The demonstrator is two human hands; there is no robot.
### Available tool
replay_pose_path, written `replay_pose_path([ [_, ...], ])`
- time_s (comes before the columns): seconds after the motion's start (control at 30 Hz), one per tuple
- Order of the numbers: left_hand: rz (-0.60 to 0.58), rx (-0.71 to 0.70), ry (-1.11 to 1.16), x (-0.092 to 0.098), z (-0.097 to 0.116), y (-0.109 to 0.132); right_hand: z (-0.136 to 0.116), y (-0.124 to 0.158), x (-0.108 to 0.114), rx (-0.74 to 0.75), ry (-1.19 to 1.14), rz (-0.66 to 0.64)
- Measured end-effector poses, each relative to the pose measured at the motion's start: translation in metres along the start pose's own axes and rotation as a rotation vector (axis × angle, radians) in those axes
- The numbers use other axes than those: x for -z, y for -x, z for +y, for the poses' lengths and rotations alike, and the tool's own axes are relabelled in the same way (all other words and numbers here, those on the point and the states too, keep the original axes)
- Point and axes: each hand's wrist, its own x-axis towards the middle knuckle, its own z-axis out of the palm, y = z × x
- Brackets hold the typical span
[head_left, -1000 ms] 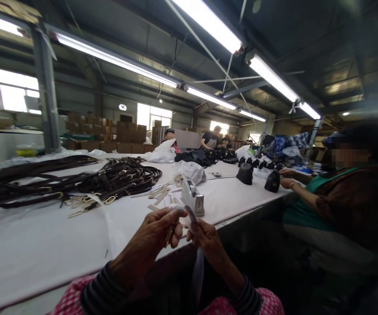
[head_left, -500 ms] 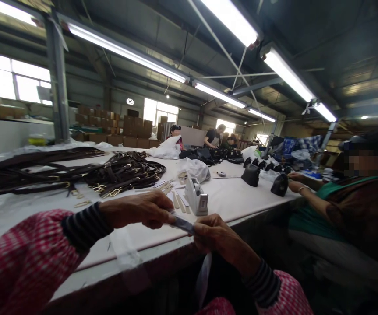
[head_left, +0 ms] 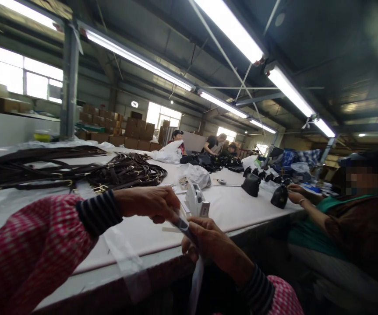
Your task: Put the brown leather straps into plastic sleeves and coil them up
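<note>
A narrow dark strip with shiny translucent film [head_left: 185, 228] stretches between my hands over the table's front edge. My left hand [head_left: 154, 203] pinches its upper end. Lower down, my right hand [head_left: 211, 245] grips the same strip with thumb and fingers, and a whitish translucent tail [head_left: 196, 280] hangs below. I cannot make out exactly what the strip is. Just behind the hands stands a white tape dispenser [head_left: 195, 199], partly covered by them. Flat pale pieces lie beside it, largely hidden by my left hand.
Brown straps with gold buckles [head_left: 126, 170] are piled at the left of the white table [head_left: 221, 210]. A clear plastic bag [head_left: 197, 175] lies behind the dispenser. Black leather pouches [head_left: 251, 184] stand at the right, where a co-worker's hands [head_left: 295, 194] hold one. Other people work farther back.
The strip between my hands has tilted more steeply, and my right hand has turned, its fingers now curled beneath the strip. The view has shifted slightly. Both hands keep their hold.
</note>
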Motion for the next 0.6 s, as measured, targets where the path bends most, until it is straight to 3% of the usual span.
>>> replay_pose_path([
  [0.1,0.032,-0.002,-0.157,0.010,0.004,0.003,0.005,-0.006,-0.001,-0.012,-0.060,-0.034],
  [0.33,0.073,0.003,-0.244,0.021,0.017,0.006,-0.010,-0.023,-0.016,0.171,-0.084,0.291],
  [0.6,0.134,-0.007,-0.137,0.012,0.002,-0.003,-0.018,-0.033,-0.022,0.196,-0.035,0.291],
])
